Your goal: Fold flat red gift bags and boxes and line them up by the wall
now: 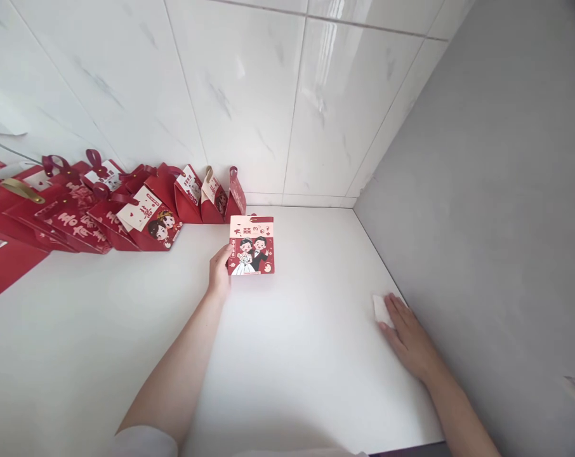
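Head view: a red box [252, 246] is just left of centre, couple-printed face toward the camera, lettering uppermost, long axis running up the frame. The left hand [219, 270] grips its left edge, fingers partly hidden. Lower right, the right hand [405, 333] lies flat, fingers extended over a white cloth [381, 310] on the surface [306, 355]. Red bags [139, 219] crowd the upper left; a grey wall [497, 190] hems the right.

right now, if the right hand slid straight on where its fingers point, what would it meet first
Probably the tiled wall at the back: past the white cloth under the right hand, that line crosses only tabletop, though depth is hard to judge.
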### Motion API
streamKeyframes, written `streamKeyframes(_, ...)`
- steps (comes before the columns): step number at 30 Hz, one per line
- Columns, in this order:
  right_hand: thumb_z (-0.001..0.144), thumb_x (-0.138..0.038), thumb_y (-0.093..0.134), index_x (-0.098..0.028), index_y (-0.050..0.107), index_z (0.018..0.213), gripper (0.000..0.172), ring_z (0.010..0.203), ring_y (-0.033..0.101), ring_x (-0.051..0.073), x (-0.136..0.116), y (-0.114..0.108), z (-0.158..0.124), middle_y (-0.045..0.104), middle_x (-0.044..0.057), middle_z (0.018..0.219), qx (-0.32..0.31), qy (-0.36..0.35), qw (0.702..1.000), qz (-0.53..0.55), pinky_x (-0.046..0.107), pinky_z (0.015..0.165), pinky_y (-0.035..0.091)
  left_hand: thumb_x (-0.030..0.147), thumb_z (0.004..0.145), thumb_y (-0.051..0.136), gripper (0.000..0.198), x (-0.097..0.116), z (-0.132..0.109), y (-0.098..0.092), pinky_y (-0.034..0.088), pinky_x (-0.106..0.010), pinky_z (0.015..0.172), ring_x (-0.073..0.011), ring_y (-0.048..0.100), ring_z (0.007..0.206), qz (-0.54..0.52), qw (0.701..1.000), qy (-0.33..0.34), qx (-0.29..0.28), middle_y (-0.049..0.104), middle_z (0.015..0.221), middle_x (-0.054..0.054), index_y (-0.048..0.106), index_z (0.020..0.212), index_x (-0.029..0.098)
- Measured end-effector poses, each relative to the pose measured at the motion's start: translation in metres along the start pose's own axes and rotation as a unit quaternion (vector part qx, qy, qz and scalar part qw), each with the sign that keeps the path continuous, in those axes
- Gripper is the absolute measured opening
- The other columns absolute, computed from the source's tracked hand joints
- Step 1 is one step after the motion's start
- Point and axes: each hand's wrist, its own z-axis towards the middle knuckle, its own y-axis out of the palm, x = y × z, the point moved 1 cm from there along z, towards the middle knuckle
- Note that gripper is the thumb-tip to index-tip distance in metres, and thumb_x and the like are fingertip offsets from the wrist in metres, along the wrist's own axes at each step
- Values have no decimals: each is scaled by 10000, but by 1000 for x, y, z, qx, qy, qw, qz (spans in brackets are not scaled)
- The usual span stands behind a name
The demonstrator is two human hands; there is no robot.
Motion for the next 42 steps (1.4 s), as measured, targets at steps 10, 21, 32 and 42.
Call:
streamKeyframes(10, 982, -423, 320, -139, 641, 1214, 487, 1462, 289, 308, -81, -28, 99, 379, 150, 1544, 136, -5, 990, 46, 543, 1207, 242, 442, 715, 760, 381, -2, -7, 3, 532, -332, 799, -238, 692, 891, 25, 998, 31, -52, 737, 988, -57, 701, 994, 191)
streamKeyframes(21, 900, -578, 568, -264, 355, 1495, 705, 1369, 448, 274, -289, 25, 141, 483, 43, 1488, -4, -128, 821, 556, 450, 1150, 364, 534, 810, 671, 522, -3, -13, 4, 519, -397, 925, -300, 658, 1087, 33, 993, 5, -110, 689, 1208, -112, 651, 1205, 193)
streamKeyframes(32, 921, -508, 573, -283, 265, 1513, 705, 1315, 501, 282, -283, 29, 142, 447, 77, 1502, 42, -92, 757, 646, 475, 1083, 440, 455, 741, 773, 511, -3, -18, 3, 518, -435, 951, -327, 673, 1070, 56, 985, -53, -155, 717, 1144, -103, 676, 1175, 204)
streamKeyframes(42, 1009, -410, 436, -241, 536, 1306, 356, 1243, 584, 250, -269, 0, 148, 603, 107, 1349, 204, -78, 694, 686, 486, 1066, 432, 350, 752, 756, 451, 2, -25, 2, 555, -399, 806, -338, 719, 936, 64, 958, -132, -247, 757, 1037, -106, 710, 1153, 148)
